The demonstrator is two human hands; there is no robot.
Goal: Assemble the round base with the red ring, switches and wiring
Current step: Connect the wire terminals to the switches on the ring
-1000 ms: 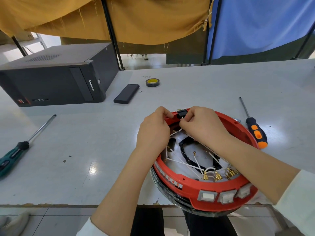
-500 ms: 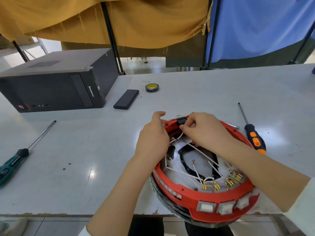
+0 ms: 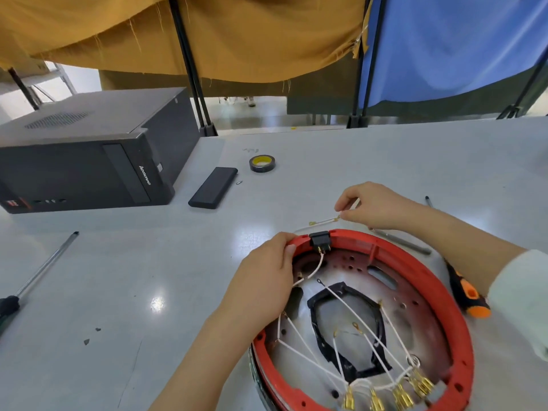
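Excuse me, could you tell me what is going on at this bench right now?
A person is wiring up a round base fitted with a red ring. The left hand grips the ring's far rim beside a black switch seated in it, with one white wire running down from the switch. The right hand pinches a loose white wire just beyond the rim. More white wires cross the base to brass terminals at the near edge.

Red ring's (image 3: 444, 295) near edge beyond the frame's bottom.
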